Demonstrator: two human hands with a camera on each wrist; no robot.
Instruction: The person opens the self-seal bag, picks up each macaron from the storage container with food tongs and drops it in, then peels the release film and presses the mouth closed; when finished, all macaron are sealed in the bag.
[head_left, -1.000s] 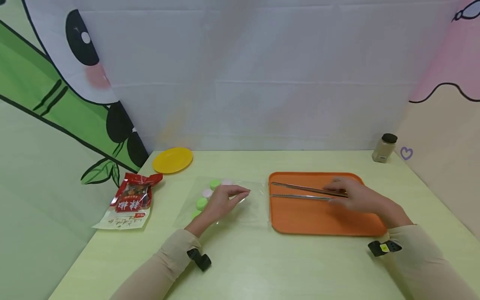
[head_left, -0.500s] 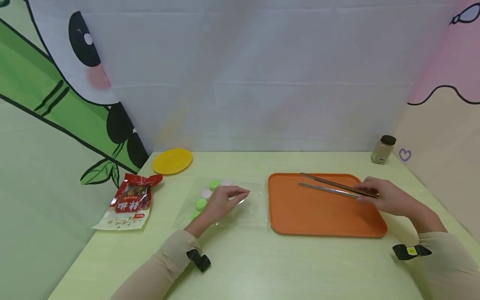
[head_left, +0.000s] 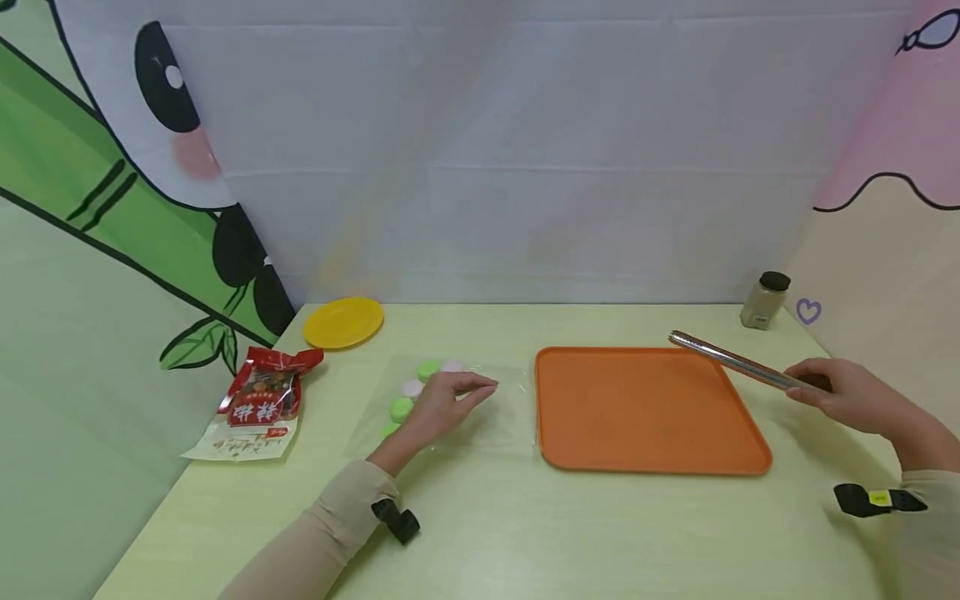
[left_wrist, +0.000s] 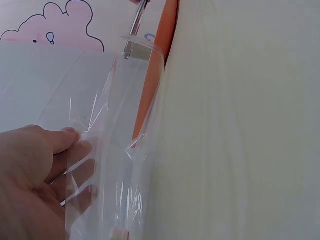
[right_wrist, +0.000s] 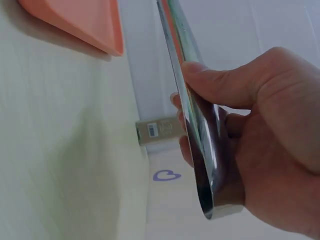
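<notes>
Tongs [head_left: 738, 360] lie in the right grip [head_left: 855, 396], which pinches their arms together above the surface [head_left: 600, 533]. Left of that grip is the tray [head_left: 652, 417]; farther left, the left grip [head_left: 442, 406] pinches a clear bag [left_wrist: 107, 165] with green and pale discs [head_left: 401, 409].

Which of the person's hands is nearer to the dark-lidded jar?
Right. The right hand, holding tongs, is in front of the jar, to its right. The left hand, pinching the clear bag, is farther off, left of the jar.
</notes>
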